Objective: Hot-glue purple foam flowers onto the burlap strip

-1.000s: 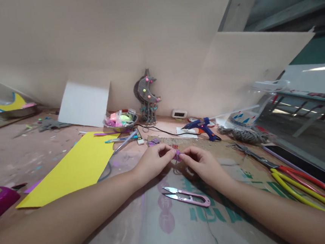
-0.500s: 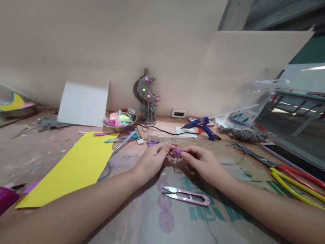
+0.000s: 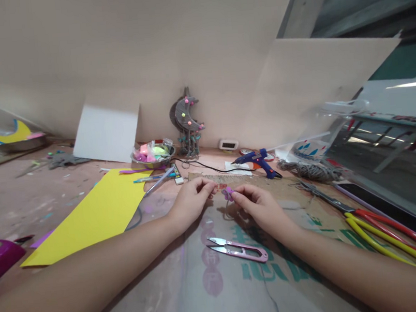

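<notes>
My right hand (image 3: 259, 209) pinches a small purple flower-shaped piece (image 3: 228, 193) between thumb and fingertips. A thin grey string (image 3: 227, 211) hangs below it. Just to the left, my left hand (image 3: 193, 198) has its thumb and fingers drawn together, a small gap away from the purple piece. Whether anything sits in those fingertips is too small to tell. On the printed plastic sheet (image 3: 228, 309) between my forearms lies a pair of pink thread snips (image 3: 240, 250), blades pointing left.
Yellow paper (image 3: 92, 214) lies left. Behind are a bowl of coloured clay (image 3: 153, 153), a grey moon ornament (image 3: 187, 114) and a blue glue gun (image 3: 257, 161) with its cord. At right are grey yarn (image 3: 311, 170), red-and-yellow-handled scissors (image 3: 390, 237) and a phone (image 3: 391, 210).
My left hand has come off the purple piece and shifted slightly left and up. The right hand still holds the piece. A second purple bit seen behind the left hand is now hidden.
</notes>
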Demonstrator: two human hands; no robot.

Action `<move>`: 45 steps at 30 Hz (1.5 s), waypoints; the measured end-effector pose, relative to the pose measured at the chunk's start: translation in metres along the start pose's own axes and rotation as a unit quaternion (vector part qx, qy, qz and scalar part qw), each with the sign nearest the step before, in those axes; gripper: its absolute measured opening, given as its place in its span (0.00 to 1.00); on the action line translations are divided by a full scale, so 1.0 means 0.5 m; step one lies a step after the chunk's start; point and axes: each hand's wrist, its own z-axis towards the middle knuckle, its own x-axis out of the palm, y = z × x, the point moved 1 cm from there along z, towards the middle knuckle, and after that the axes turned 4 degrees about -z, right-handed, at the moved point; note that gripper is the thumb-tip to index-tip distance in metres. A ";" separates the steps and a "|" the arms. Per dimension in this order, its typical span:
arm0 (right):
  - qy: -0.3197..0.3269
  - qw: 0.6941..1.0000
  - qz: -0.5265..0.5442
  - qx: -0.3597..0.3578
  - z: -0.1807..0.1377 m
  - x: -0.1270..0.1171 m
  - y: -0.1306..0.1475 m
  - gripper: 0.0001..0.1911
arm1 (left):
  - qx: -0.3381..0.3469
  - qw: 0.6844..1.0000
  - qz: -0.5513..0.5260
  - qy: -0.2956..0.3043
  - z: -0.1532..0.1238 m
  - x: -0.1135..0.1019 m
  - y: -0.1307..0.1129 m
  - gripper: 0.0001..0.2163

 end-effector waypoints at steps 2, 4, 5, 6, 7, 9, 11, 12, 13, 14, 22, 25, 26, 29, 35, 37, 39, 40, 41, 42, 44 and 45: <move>0.006 1.000 0.004 0.001 -0.001 0.000 0.001 0.16 | 0.007 1.000 0.031 0.003 -0.001 -0.001 -0.003 0.12; 0.009 1.000 0.007 0.001 -0.001 0.000 0.002 0.16 | 0.006 0.999 0.037 0.002 -0.001 -0.002 -0.007 0.12; 0.009 1.000 0.006 0.001 -0.001 0.000 0.002 0.16 | 0.008 0.999 0.039 0.001 -0.002 -0.002 -0.008 0.12; 0.007 1.000 0.006 0.002 -0.001 0.000 0.002 0.16 | 0.012 0.999 0.040 0.000 -0.002 -0.002 -0.010 0.12; 0.004 1.000 0.005 0.002 -0.001 0.000 0.001 0.16 | 0.016 0.999 0.036 0.000 -0.002 -0.002 -0.011 0.12; 0.004 1.000 0.008 0.004 -0.001 0.000 0.000 0.16 | 0.018 1.000 0.021 -0.001 -0.004 0.000 -0.011 0.14; 0.006 1.000 0.011 0.001 -0.001 -0.001 -0.002 0.16 | 0.013 1.000 0.008 -0.001 -0.005 0.001 -0.010 0.16; 0.005 1.000 0.011 -0.003 -0.001 -0.001 -0.002 0.16 | 0.012 1.000 0.012 0.000 -0.006 0.002 -0.010 0.17; 0.004 1.000 0.009 -0.006 -0.001 -0.001 -0.002 0.16 | 0.015 1.000 0.024 0.003 -0.006 0.002 -0.010 0.17; 0.002 1.000 0.007 -0.009 -0.002 -0.002 -0.002 0.16 | 0.021 0.999 0.040 0.007 -0.006 0.003 -0.010 0.16; -0.007 1.000 0.016 -0.006 -0.002 -0.001 0.008 0.16 | 0.010 0.999 0.028 0.024 -0.005 0.005 -0.008 0.16; -0.006 1.000 0.014 -0.002 -0.002 -0.001 0.006 0.17 | 0.013 0.999 0.026 0.044 -0.006 0.009 -0.012 0.16; -0.006 1.000 0.012 0.000 -0.001 -0.001 0.005 0.17 | 0.015 0.998 0.035 0.054 -0.007 0.010 -0.013 0.14; -0.007 1.000 0.007 0.001 -0.001 -0.001 0.003 0.17 | 0.025 0.996 0.062 0.066 -0.009 0.012 -0.019 0.11; 0.000 1.000 0.021 -0.006 -0.002 -0.002 0.008 0.17 | 0.040 0.992 0.102 0.057 -0.016 0.012 -0.024 0.09; 0.000 1.000 0.023 -0.001 -0.002 -0.002 0.007 0.16 | 0.047 0.990 0.113 0.066 -0.019 0.013 -0.025 0.08; 0.008 1.000 0.021 -0.006 -0.001 -0.002 0.005 0.15 | 0.059 0.987 0.130 0.074 -0.022 0.014 -0.027 0.08; 0.012 1.000 0.021 -0.010 -0.001 -0.002 0.003 0.15 | 0.064 0.985 0.138 0.076 -0.023 0.014 -0.027 0.08; 0.015 1.000 0.021 -0.012 0.000 -0.002 0.001 0.15 | 0.068 0.984 0.145 0.077 -0.023 0.014 -0.028 0.09; 0.018 1.000 0.020 -0.012 0.000 -0.001 0.000 0.15 | 0.070 0.983 0.150 0.078 -0.024 0.014 -0.029 0.09; 0.022 1.000 0.017 -0.012 0.001 -0.001 -0.002 0.15 | 0.069 0.983 0.154 0.077 -0.023 0.014 -0.030 0.09; 0.023 1.000 0.014 -0.012 0.001 0.000 -0.002 0.15 | 0.068 0.983 0.155 0.077 -0.023 0.014 -0.030 0.10</move>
